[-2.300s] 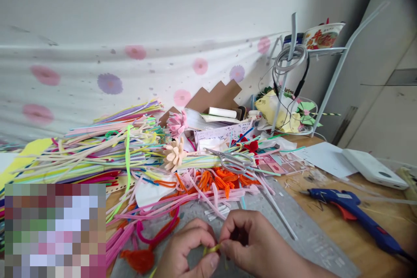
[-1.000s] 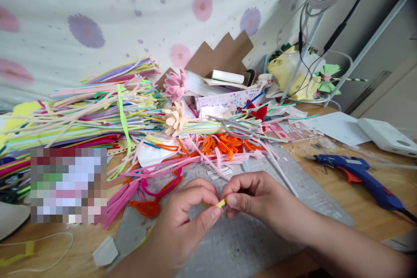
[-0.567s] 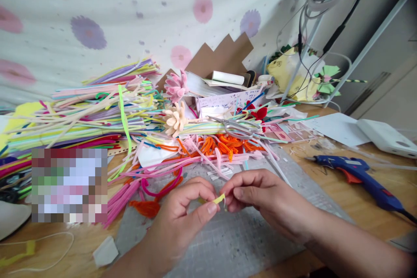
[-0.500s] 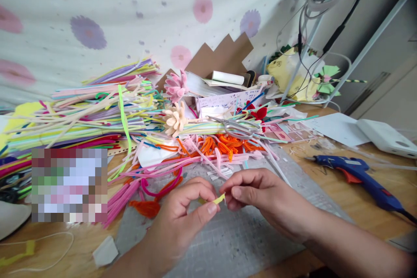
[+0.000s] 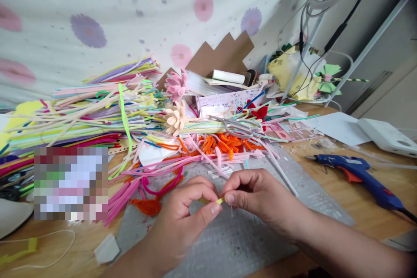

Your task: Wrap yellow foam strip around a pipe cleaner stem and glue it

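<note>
My left hand (image 5: 185,219) pinches a small yellow strip (image 5: 220,201) between thumb and fingers. From the other side, my right hand (image 5: 260,197) grips the same strip's end, its thumb and forefinger pressed together. Most of the strip is hidden behind my fingers. A thin, clear strand (image 5: 231,212) hangs below my right fingertips. Both hands hover over a grey cutting mat (image 5: 247,243). Just beyond my left hand lies an orange fuzzy piece (image 5: 146,206).
Bundles of coloured pipe cleaners (image 5: 97,117) cover the back left. Silver scissors (image 5: 234,126) lie across pale stems beside a cream fuzzy flower (image 5: 176,118). At right rests a blue glue gun (image 5: 358,173). A yellow strip scrap (image 5: 31,245) is at lower left.
My right thumb and forefinger have closed onto the yellow strip's free end, which stuck out bare before. The hands are now nearly touching.
</note>
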### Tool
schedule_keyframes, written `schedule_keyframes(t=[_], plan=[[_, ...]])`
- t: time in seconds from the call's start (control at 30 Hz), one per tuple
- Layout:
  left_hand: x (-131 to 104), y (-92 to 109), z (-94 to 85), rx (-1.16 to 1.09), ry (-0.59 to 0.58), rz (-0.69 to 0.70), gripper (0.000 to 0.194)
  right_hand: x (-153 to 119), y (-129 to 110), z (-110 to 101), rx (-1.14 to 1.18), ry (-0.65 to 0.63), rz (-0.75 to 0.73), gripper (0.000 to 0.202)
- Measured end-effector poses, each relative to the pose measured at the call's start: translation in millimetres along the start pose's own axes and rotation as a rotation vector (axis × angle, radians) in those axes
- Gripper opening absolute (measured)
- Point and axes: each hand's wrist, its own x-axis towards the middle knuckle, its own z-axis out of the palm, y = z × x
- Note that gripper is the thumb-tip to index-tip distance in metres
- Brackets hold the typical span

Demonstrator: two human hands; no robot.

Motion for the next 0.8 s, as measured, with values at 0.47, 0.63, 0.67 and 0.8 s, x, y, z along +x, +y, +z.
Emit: schedule_keyframes(t=[0.47, 0.63, 0.67, 0.8], plan=[[-0.8, -2.9, 0.3, 0.026, -0.048, 0.043, 0.016, -2.1, 1.9, 4.1, 0.0, -0.005, 0.013, 0.034], [-1.5, -1.3, 0.2, 0.029, -0.061, 0.039, 0.014, -1.6, 3.6, 4.7, 0.085, -0.033, 0.046, 0.037], [-1.6, -1.2, 0.0, 0.018, -0.057, 0.036, 0.014, -1.8, 4.2, 3.7, 0.111, -0.05, 0.04, 0.035], [-1.3, -1.8, -0.8, -0.039, -0.046, 0.015, 0.015, -3.5, 4.5, -2.5, 0.195, -0.109, -0.001, 0.034]])
